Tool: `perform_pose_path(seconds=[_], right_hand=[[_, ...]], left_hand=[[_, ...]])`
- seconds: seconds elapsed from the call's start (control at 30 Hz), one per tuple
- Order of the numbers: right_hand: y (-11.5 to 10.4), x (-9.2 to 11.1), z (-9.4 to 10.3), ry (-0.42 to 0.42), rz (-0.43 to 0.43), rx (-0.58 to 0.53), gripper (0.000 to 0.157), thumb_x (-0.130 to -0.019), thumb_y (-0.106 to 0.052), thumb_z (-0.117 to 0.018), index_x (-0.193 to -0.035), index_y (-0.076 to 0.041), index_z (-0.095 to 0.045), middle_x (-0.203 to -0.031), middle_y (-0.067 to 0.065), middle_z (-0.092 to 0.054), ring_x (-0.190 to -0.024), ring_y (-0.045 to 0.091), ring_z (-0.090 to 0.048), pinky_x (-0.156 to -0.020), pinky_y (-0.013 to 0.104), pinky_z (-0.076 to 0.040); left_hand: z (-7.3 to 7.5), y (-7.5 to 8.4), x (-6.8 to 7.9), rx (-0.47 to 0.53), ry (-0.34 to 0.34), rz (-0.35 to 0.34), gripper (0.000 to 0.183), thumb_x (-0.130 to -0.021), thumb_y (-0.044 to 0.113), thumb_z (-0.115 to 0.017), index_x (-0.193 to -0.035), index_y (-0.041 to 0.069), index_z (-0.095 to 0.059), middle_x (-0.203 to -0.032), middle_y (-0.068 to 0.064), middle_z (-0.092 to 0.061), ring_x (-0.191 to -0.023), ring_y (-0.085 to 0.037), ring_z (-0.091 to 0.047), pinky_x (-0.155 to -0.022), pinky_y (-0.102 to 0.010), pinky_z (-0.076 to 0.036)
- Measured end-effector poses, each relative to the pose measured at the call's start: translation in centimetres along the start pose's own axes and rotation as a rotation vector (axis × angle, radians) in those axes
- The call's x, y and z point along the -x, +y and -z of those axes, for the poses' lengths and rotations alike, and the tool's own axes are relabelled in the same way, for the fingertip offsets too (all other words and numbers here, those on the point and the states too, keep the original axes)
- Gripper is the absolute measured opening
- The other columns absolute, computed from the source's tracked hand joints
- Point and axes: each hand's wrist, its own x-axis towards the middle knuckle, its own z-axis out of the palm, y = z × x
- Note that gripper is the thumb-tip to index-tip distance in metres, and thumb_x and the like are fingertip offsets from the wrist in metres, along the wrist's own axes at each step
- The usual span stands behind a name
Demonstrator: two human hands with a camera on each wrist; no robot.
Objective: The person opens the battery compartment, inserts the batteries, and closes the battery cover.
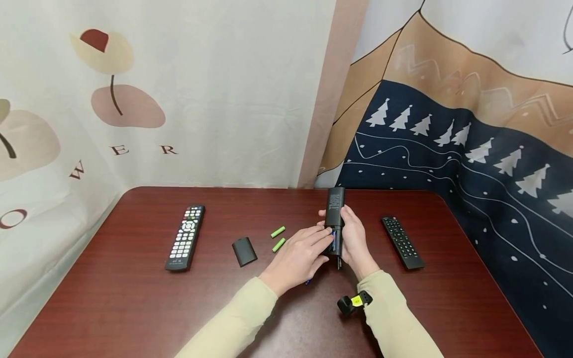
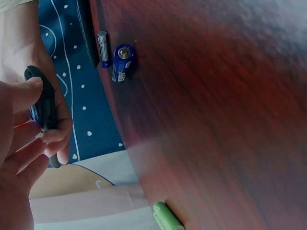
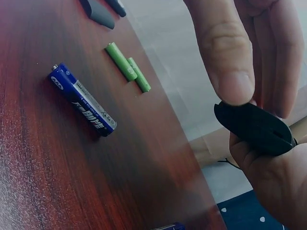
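Observation:
My right hand (image 1: 354, 239) grips a black remote control (image 1: 334, 209) with its back facing up and its battery compartment uncovered. A blue battery (image 1: 333, 242) shows inside that compartment. Fairly straight fingers of my left hand (image 1: 301, 253) press at the compartment, partly covering it. In the right wrist view, a thumb touches the edge of the remote's end (image 3: 254, 129). On the table below lies a loose blue AAA battery (image 3: 84, 100); in the left wrist view a second blue battery (image 2: 104, 48) is beside it. A black battery cover (image 1: 244, 251) rests left of my hands.
Two green batteries (image 1: 278, 231) lie between the cover and my left hand. A larger black remote with white buttons (image 1: 185, 238) is on the left of the brown table (image 1: 112, 298), and a slimmer black remote (image 1: 402, 242) on the right. Printed curtains (image 1: 233, 99) hang behind.

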Motion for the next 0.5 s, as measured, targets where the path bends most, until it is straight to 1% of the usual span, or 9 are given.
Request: perform_pose_path(seconds=[0.13,0.23,0.37,0.5], right_hand=[[0.2,0.0,0.0,0.003,0.0,0.005,0.048,-0.115,-0.028,-0.02,-0.159,-0.014,-0.031,-0.131,0.015,-0.06,-0.093,0.019,-0.069,-0.081,0.032,-0.06],[0.2,-0.1,0.0,0.011,0.002,0.019,0.047,-0.115,-0.028,-0.02,-0.157,-0.013,-0.033,-0.128,0.014,-0.062,-0.095,0.02,-0.069,-0.082,0.033,-0.06],[0.3,-0.1,0.0,0.012,0.003,0.022,0.046,-0.115,-0.027,-0.02,-0.156,-0.013,-0.034,-0.131,0.019,-0.06,-0.091,0.019,-0.07,-0.081,0.032,-0.059],[0.4,-0.2,0.0,0.007,0.002,0.012,0.045,-0.115,-0.027,-0.02,-0.156,-0.013,-0.033,-0.133,0.023,-0.059,-0.086,0.018,-0.07,-0.079,0.031,-0.059]], left_hand=[[0.2,-0.4,0.3,-0.009,0.001,0.004,0.05,-0.09,0.022,-0.082,-0.134,0.004,-0.066,-0.139,-0.009,-0.065,-0.136,-0.023,-0.056,-0.115,-0.035,-0.042],[0.4,-0.7,0.7,0.002,-0.002,0.021,0.048,-0.091,0.022,-0.081,-0.133,0.005,-0.067,-0.14,-0.009,-0.065,-0.135,-0.023,-0.057,-0.115,-0.035,-0.043],[0.6,-1.2,1.2,0.021,-0.013,0.048,0.05,-0.092,0.022,-0.079,-0.137,0.004,-0.065,-0.143,-0.009,-0.063,-0.133,-0.024,-0.058,-0.113,-0.037,-0.044],[0.8,-1.6,1.6,0.03,-0.005,0.062,0.051,-0.093,0.02,-0.079,-0.139,0.005,-0.063,-0.144,-0.008,-0.062,-0.129,-0.024,-0.06,-0.111,-0.038,-0.046]])
